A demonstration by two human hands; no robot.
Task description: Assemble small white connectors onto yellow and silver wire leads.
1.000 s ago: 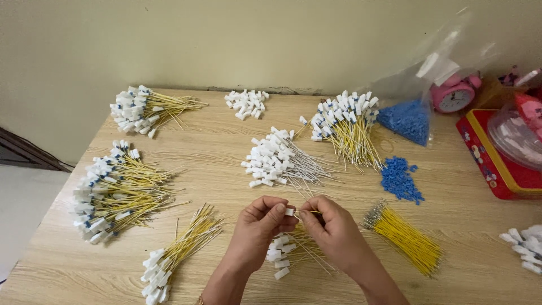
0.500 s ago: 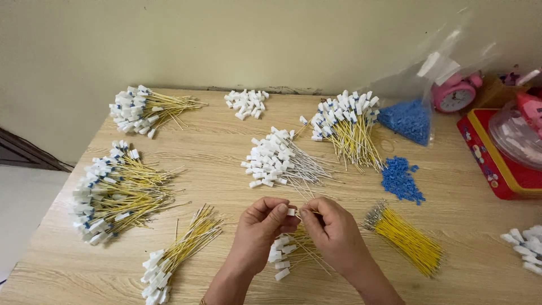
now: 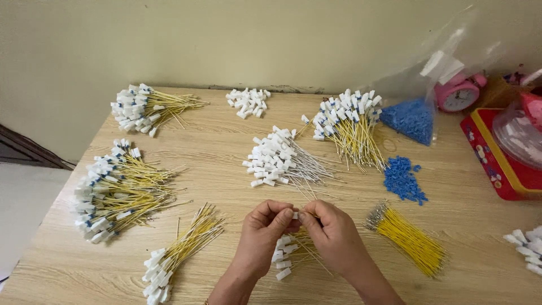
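My left hand and my right hand meet fingertip to fingertip low in the middle of the wooden table. Between them they pinch a small white connector; a thin wire may run from it under my right hand, but fingers hide it. Directly beneath my hands lies a small pile of yellow wires with white connectors. A bundle of bare yellow wires lies just right of my right hand. A heap of white-capped thin wires sits just beyond my fingers.
Bundles of yellow wires with white connectors lie at the left, far left, front left and far right. Loose white connectors, loose blue pieces, a bag of blue pieces, a pink clock and a red tin are around.
Both hands stay together over the small pile, with only slight finger movement around the white connector. Nothing else on the table has moved.
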